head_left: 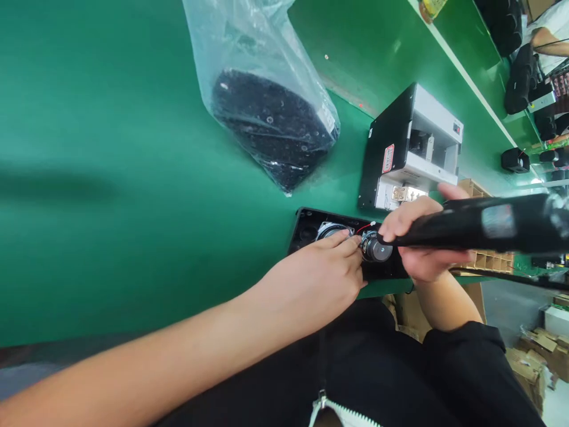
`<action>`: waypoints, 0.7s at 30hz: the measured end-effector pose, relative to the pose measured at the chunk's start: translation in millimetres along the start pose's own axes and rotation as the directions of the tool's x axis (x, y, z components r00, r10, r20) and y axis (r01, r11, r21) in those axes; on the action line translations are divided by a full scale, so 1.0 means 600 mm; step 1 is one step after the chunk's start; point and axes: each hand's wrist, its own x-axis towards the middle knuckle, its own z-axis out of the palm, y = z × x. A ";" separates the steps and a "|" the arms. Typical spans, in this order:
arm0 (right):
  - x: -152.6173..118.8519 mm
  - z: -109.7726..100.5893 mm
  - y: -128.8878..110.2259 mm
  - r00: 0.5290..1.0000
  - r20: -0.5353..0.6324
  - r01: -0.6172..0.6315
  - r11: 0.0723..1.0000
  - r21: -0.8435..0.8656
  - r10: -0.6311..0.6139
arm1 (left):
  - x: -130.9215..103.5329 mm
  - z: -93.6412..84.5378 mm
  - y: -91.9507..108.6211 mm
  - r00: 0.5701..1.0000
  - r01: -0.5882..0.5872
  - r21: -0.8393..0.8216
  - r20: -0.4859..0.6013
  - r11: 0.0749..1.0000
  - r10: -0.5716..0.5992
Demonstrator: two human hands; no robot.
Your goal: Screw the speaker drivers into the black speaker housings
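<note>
A long black speaker housing (306, 228) lies on the green bench in front of me, two round speaker drivers set in it. My left hand (326, 270) is over it, fingers bent together between the left driver (333, 230) and the right driver (377, 248). A fingertip shows at the housing's near edge; part of the grip is hidden. A thin red wire (365, 227) with a white connector runs by the drivers. My right hand (422, 237) is wrapped round a black electric screwdriver (471, 225), its front end over the right driver. Its tip is hidden.
A clear plastic bag (267, 112) with a black perforated part lies beyond the housing. Behind my right hand stand a black-and-white machine (400, 148) and a cardboard divider tray (493, 261). Another person's arm (549, 42) and black speakers are at far right; cartons (528, 367) lie below.
</note>
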 end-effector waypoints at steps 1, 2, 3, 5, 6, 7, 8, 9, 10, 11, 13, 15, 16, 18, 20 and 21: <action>0.009 -0.011 -0.019 0.998 -0.054 -0.013 1.000 0.011 0.014 | -0.001 0.000 0.000 1.000 0.003 0.008 -0.004 1.000 -0.003; 0.020 -0.024 -0.040 0.993 -0.117 0.001 1.000 0.026 0.002 | -0.002 -0.001 0.000 1.000 0.009 0.013 -0.007 1.000 -0.009; 0.032 -0.038 -0.059 0.985 -0.172 0.025 0.999 0.034 -0.019 | -0.002 -0.002 0.001 1.000 0.014 0.018 -0.009 1.000 -0.013; 0.056 -0.066 -0.085 0.981 -0.189 0.033 0.999 -0.001 -0.032 | -0.003 -0.004 0.001 1.000 0.022 0.023 -0.011 1.000 -0.021; 0.066 -0.076 -0.090 0.982 -0.186 0.041 0.999 -0.033 -0.046 | -0.004 -0.005 0.001 1.000 0.020 0.021 -0.012 1.000 -0.020; 0.074 -0.082 -0.088 0.981 -0.183 0.052 0.996 -0.075 -0.065 | -0.005 -0.006 0.001 1.000 0.016 0.016 -0.015 1.000 -0.016; 0.081 -0.083 -0.081 0.977 -0.187 0.086 0.990 -0.112 -0.106 | -0.006 -0.006 0.000 1.000 0.014 0.009 -0.017 1.000 -0.014; 0.086 -0.080 -0.070 0.967 -0.199 0.137 0.981 -0.135 -0.162 | -0.008 -0.006 -0.001 1.000 0.016 0.001 -0.018 1.000 -0.016; 0.089 -0.073 -0.057 0.953 -0.214 0.185 0.972 -0.142 -0.212 | -0.010 -0.005 -0.001 1.000 0.020 -0.010 -0.020 1.000 -0.020; 0.091 -0.064 -0.043 0.944 -0.223 0.220 0.966 -0.133 -0.245 | -0.012 -0.004 -0.002 0.999 0.029 -0.022 -0.021 0.999 -0.029; 0.095 -0.045 -0.020 0.946 -0.208 0.236 0.967 -0.093 -0.250 | -0.015 -0.002 -0.001 0.999 0.051 -0.045 -0.015 0.998 -0.052; 0.097 -0.033 -0.006 0.954 -0.198 0.222 0.974 -0.048 -0.227 | -0.016 -0.002 0.000 0.998 0.064 -0.061 -0.014 0.996 -0.065; 0.097 -0.031 -0.004 0.945 -0.221 0.245 0.969 -0.018 -0.243 | -0.015 -0.002 0.001 0.998 0.063 -0.063 -0.018 0.996 -0.064; 0.090 -0.036 -0.012 0.939 -0.246 0.256 0.966 0.042 -0.239 | -0.015 -0.007 0.003 0.998 0.051 -0.051 -0.036 0.997 -0.053; 0.074 -0.050 -0.036 0.971 -0.200 0.146 0.987 0.068 -0.130 | -0.017 -0.016 0.003 0.998 0.041 -0.021 -0.054 0.999 -0.042; 0.062 -0.058 -0.054 0.986 -0.156 0.062 0.997 0.055 -0.053 | -0.020 -0.021 0.001 0.997 0.037 -0.003 -0.062 0.999 -0.037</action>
